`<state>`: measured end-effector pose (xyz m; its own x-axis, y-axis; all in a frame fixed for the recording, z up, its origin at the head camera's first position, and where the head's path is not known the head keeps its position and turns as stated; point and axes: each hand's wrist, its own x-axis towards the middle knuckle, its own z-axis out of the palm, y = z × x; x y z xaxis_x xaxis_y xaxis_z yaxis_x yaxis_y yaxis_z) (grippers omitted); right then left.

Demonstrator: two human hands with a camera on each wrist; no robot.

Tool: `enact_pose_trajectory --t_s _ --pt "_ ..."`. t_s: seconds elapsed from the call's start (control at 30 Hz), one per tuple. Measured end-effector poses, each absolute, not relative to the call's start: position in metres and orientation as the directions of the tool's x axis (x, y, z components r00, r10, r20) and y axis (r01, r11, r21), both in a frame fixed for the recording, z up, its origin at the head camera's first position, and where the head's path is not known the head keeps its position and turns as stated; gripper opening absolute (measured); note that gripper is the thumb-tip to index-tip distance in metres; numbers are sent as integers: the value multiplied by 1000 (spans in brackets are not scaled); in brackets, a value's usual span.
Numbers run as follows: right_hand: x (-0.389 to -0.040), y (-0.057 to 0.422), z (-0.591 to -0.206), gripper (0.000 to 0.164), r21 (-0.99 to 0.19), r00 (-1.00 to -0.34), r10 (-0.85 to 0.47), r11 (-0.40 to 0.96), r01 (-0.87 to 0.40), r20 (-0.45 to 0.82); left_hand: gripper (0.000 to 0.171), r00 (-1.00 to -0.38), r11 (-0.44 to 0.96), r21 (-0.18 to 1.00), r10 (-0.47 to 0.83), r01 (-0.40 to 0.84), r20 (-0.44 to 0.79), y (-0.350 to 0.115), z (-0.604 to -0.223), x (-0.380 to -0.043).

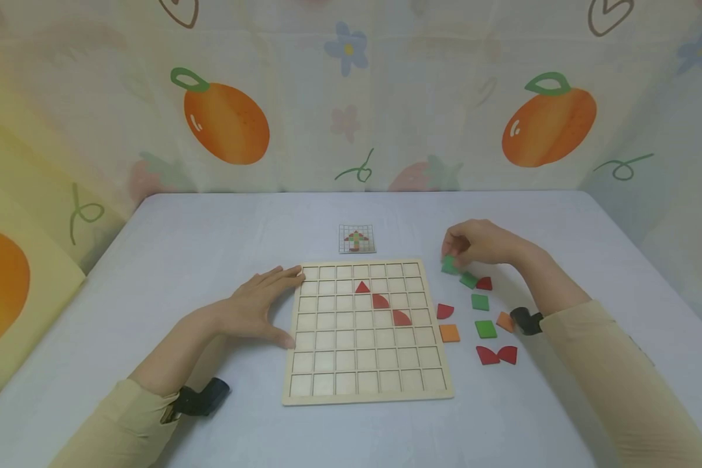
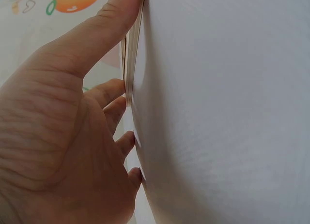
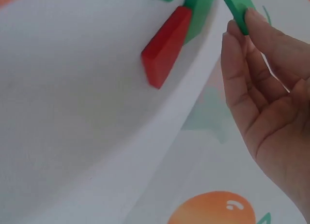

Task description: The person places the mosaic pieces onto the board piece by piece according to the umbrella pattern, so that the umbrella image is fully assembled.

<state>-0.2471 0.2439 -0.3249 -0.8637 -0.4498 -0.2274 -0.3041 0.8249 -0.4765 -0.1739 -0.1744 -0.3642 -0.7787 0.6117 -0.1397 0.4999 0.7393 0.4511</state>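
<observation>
A square wooden grid board point(image 1: 367, 380) lies in the middle of the table. In its upper cells sit a red triangle point(image 1: 362, 287) and two red quarter-circle pieces point(image 1: 402, 318) stepping down to the right. My left hand point(image 1: 256, 305) rests at the board's left edge, fingers spread, thumb and fingertips touching the rim. Beyond the board's upper right corner, my right hand point(image 1: 482, 242) pinches a green square tile point(image 1: 449, 264) between thumb and fingers. The right wrist view shows that green tile point(image 3: 238, 12) tilted in the fingertips, off the table.
Right of the board lie several loose tiles: green squares point(image 1: 485, 329), orange squares point(image 1: 450, 333) and red quarter-circles point(image 1: 507, 354). A small pattern card point(image 1: 357, 239) with a coloured arrow-like figure lies behind the board. A printed curtain point(image 1: 363, 97) hangs behind the white table point(image 1: 240, 221).
</observation>
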Motion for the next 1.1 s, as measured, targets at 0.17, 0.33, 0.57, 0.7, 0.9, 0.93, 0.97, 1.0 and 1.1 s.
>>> enact_pose_trajectory --t_s 0.17,0.33,0.57,0.7,0.9,0.93,0.97,1.0,1.1 --pt "-245 237 -319 14 -544 -843 -503 769 -336 -191 111 -780 742 453 608 494 -145 -176 -364 -173" --pt "-242 226 -313 14 -574 -834 -525 741 -350 -169 111 -781 743 449 608 496 -143 -176 -364 -173" --pt "-235 209 -310 12 -619 -815 -556 700 -355 -161 111 -781 745 449 607 494 -148 -176 -362 -173" --pt "-231 199 -310 12 -642 -800 -579 676 -362 -159 111 -779 743 447 610 499 -145 -176 -362 -173" --pt "-228 185 -307 11 -649 -787 -599 660 -378 -151 111 -780 748 442 607 496 -152 -175 -363 -174" --pt "-228 183 -306 11 -652 -785 -602 656 -380 -148 111 -780 748 441 607 496 -153 -175 -363 -174" --pt "-228 180 -306 11 -657 -781 -608 649 -384 -144 111 -779 745 443 609 498 -149 -175 -363 -174" --pt "-228 178 -306 11 -661 -778 -612 643 -386 -140 111 -779 745 442 610 499 -148 -175 -363 -174" --pt "-229 172 -306 12 -679 -768 -627 622 -390 -133 111 -775 739 440 616 510 -137 -176 -364 -174"
